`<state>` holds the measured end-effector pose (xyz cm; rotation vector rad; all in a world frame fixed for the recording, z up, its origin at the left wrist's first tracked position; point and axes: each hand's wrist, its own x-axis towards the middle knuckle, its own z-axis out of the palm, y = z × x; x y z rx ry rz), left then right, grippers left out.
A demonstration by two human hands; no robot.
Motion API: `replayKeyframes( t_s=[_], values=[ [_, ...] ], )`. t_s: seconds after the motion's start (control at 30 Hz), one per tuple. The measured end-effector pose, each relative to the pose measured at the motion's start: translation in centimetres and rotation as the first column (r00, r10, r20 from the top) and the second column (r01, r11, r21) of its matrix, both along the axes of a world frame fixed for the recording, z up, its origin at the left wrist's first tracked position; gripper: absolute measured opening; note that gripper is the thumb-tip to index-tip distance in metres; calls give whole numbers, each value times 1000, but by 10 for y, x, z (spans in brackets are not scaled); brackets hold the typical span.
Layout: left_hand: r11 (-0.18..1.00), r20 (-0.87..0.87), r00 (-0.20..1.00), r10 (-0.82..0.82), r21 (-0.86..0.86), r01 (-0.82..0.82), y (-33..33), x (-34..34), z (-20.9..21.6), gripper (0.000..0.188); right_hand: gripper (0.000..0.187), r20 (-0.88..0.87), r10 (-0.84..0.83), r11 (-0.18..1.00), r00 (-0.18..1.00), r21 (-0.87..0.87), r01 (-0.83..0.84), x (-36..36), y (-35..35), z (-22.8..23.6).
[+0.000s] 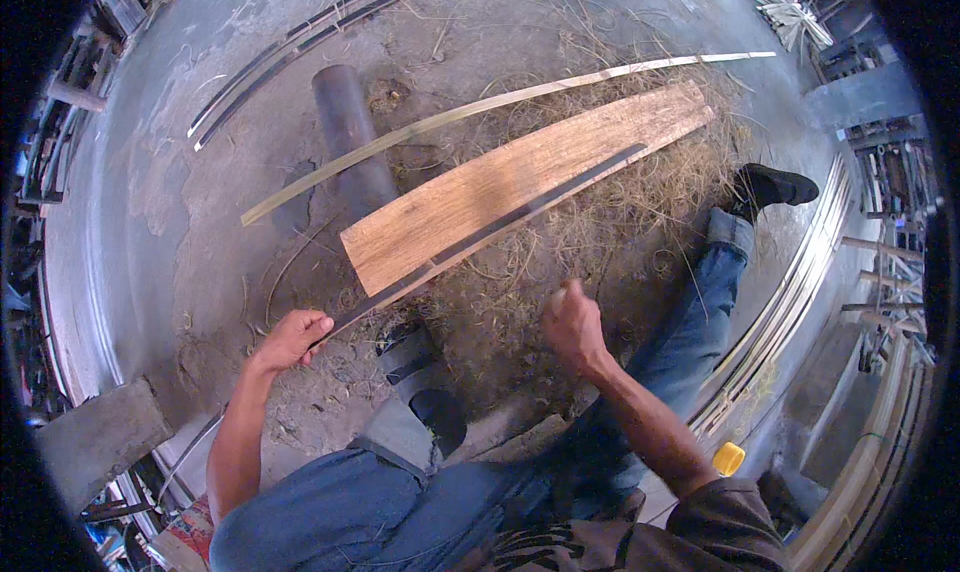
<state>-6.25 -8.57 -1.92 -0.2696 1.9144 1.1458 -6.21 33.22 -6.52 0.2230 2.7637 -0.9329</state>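
My left hand [291, 340] pinches the near end of a long, thin, dark strip [545, 210], which looks like split bamboo. The strip runs away to the right along the near edge of a broad wooden board [500, 192]. Off to the right of the board, over the shavings, is my right hand [574, 324]. It is closed in a fist, a little blurred, and what it may hold cannot be made out. The board rests tilted, its left end close to a dark round pipe or log [345, 122].
A pale long strip [480, 105] crosses the pipe beyond the board. Fibrous shavings [640, 222] cover the floor. Dark strips [300, 47] lie at the far left. Long pale strips [775, 322] lie right of my leg, near a yellow object [729, 459]. Racks line both sides.
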Motion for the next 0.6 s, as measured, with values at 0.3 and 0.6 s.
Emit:
replayKeyframes(
  t_s=[0.3, 0.6],
  values=[
    [999, 34, 999, 42, -29, -41, -8, 9, -4, 39, 26, 56, 133, 987, 990, -100, -127, -9, 50, -40],
    [993, -331, 938, -106, -78, 85, -5, 14, -18, 45, 23, -173, 285, 853, 943, 494, -167, -63, 108, 1]
  ],
)
